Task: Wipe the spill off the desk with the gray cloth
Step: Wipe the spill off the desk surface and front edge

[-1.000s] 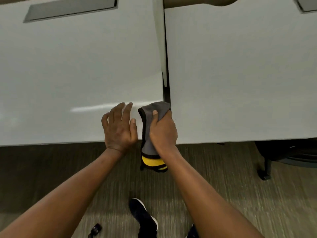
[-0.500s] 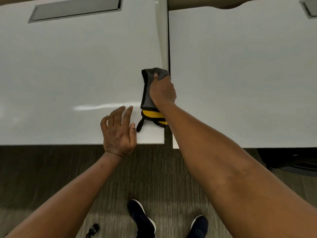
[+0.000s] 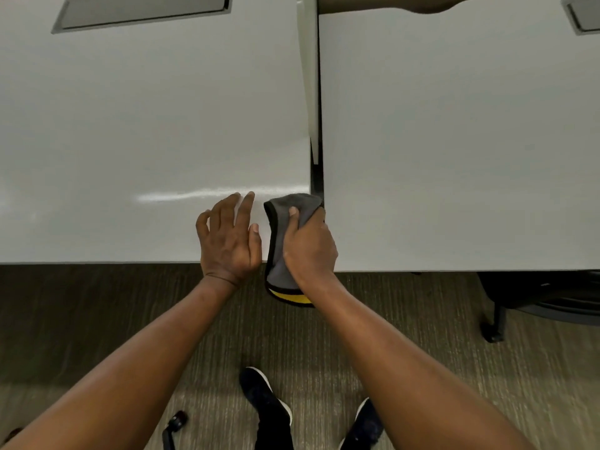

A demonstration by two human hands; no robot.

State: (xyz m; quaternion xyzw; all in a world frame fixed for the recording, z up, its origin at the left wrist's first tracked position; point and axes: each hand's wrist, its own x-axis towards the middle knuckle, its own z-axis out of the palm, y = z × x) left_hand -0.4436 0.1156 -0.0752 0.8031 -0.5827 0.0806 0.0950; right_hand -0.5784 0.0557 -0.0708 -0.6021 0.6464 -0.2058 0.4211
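The gray cloth (image 3: pixel 281 251), with a black hem and a yellow band at its lower end, lies folded over the front right corner of the left white desk (image 3: pixel 146 131). My right hand (image 3: pixel 310 251) presses down on it and grips it, thumb on top; the yellow end hangs past the desk's front edge. Just left of the cloth, my left hand (image 3: pixel 229 238) rests flat on the desk with fingers spread, holding nothing. I cannot make out a spill on the glossy surface; only a bright light streak shows.
A second white desk (image 3: pixel 454 141) stands to the right, parted from the left one by a narrow dark gap (image 3: pixel 316 177). Recessed gray cable trays sit at the desks' back. A black chair base (image 3: pixel 535 303) is under the right desk. My feet stand on the carpet.
My right hand has pulled the cloth back along the desk's right edge toward me, from the far reach half a second ago to the front corner. The left hand stayed put.
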